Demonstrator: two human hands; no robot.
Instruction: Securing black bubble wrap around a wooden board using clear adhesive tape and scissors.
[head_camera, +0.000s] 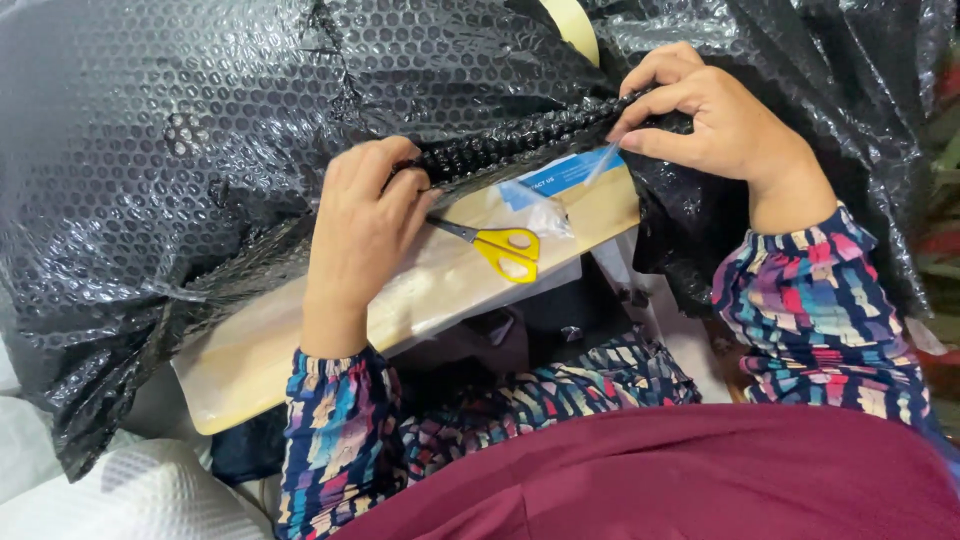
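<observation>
A large sheet of black bubble wrap covers most of the view and drapes over a light wooden board. My left hand pinches the wrap's rolled edge near the middle. My right hand pinches the same edge further right, so the edge is stretched between both hands. Yellow-handled scissors lie on the board just right of my left hand, blades pointing toward it. A clear plastic bag with a blue label lies on the board under the stretched edge.
A roll of pale tape peeks out at the top behind the wrap. White padded material lies at the bottom left. My patterned sleeves and maroon garment fill the bottom. Dark objects sit below the board's front edge.
</observation>
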